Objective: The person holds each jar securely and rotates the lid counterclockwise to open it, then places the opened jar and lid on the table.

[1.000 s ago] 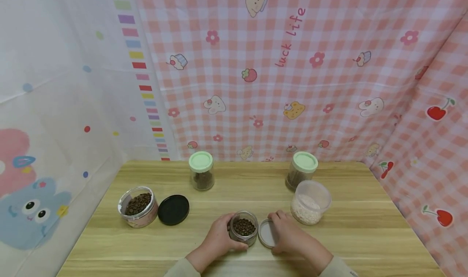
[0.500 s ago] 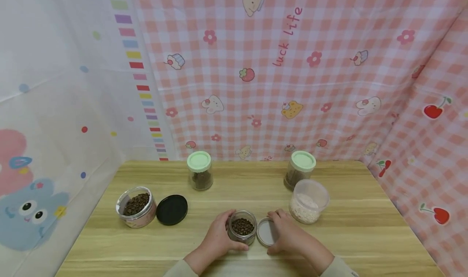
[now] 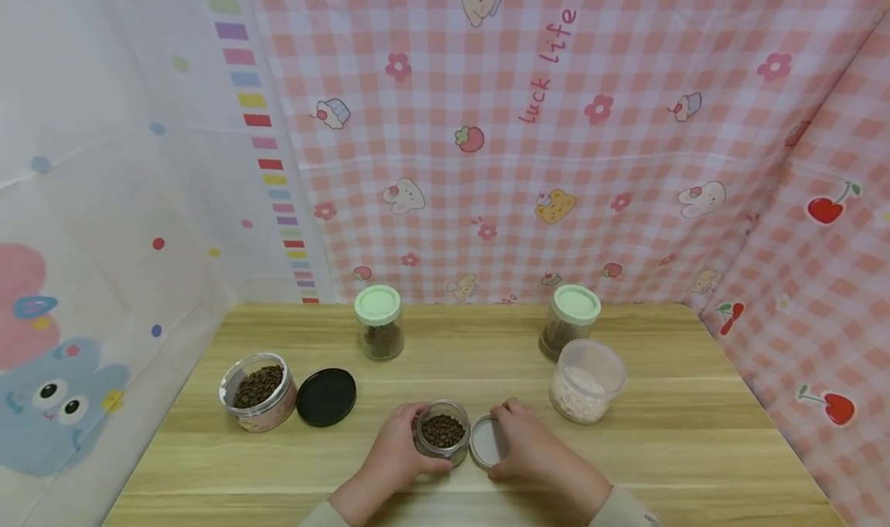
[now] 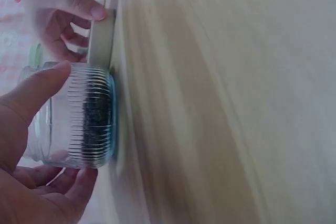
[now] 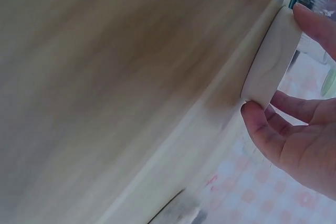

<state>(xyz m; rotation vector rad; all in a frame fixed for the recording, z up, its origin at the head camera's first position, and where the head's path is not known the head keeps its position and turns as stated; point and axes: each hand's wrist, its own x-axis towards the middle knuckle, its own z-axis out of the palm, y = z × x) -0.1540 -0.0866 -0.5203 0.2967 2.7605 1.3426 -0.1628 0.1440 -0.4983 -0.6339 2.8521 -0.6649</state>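
A small ribbed glass jar [image 3: 443,432], partly filled with brown beans or pellets, stands upright without a lid. My left hand [image 3: 396,450] grips its left side, the thumb in front and the fingers behind. In the left wrist view the jar [image 4: 79,116] shows its ridges, and its base is at the tabletop. Just right of the jar, a pale round lid [image 3: 485,440] lies flat, touching it or nearly so. My right hand [image 3: 528,446] holds this lid by the rim; the right wrist view shows thumb and fingers around the lid [image 5: 273,59].
At left are a wide tub of brown pellets [image 3: 259,392] and a black lid [image 3: 327,397]. Two jars with green lids stand at the back, a left one [image 3: 379,322] and a right one [image 3: 572,320]. A clear tub of white flakes [image 3: 587,380] is at right.
Both hands have shifted a little to the left over the last half second, moving the glass jar and the pale lid along with them. The other containers stay put.
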